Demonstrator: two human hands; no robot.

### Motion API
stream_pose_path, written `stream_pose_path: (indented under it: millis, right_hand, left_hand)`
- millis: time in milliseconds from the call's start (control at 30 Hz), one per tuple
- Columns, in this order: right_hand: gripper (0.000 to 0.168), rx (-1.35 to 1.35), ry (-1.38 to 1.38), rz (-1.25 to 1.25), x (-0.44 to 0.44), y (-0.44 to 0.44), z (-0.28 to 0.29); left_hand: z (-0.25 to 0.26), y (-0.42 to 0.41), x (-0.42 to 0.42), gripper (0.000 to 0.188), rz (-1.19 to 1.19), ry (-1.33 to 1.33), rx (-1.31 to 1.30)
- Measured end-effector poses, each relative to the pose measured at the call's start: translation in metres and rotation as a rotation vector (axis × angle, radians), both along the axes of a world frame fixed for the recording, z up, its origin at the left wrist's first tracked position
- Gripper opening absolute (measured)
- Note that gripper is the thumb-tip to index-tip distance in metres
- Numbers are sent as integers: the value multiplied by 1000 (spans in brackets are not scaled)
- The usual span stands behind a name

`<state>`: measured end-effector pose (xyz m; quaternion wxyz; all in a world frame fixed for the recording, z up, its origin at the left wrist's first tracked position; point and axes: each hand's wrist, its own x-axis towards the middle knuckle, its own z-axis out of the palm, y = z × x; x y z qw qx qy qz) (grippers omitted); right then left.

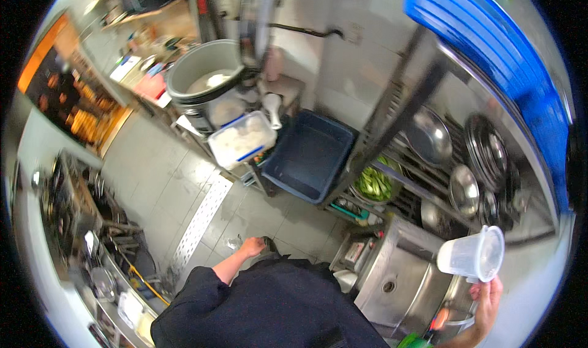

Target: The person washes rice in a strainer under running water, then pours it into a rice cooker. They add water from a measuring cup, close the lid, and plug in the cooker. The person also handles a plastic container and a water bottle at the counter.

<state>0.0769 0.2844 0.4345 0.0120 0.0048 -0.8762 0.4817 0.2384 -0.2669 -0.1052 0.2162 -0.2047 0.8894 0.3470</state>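
My right hand (489,297) grips a translucent plastic measuring jug (471,254) by its handle side, tilted sideways above the right edge of a steel sink (395,297). Something whitish shows at the jug's base. My left hand (253,247) hangs low over the tiled floor, in front of a dark shoe; its fingers look curled, and whether it holds anything is unclear. Farther ahead stands a large rice cooker (206,84) with its lid up and white contents inside. Beside it lie a clear plastic container of white food (242,139) and a white rice paddle (273,109).
A dark blue tub (310,155) stands ahead. Right of it, a metal rack (409,178) holds steel bowls and green vegetables (374,182). Blue plastic crates (500,49) are at upper right. A stove area (115,237) lies left, a floor drain grate (202,224) between.
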Motion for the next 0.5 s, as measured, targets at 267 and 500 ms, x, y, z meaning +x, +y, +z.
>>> stream_pose_path:
  millis: [267, 500]
  right_hand:
    - [22, 7, -18, 552, -95, -273, -19]
    - [29, -104, -136, 957, -142, -528, -36]
  left_hand:
    - [-67, -113, 220, 35, 608, -161, 9]
    - [-34, -121, 341, 21, 1379, -213, 321]
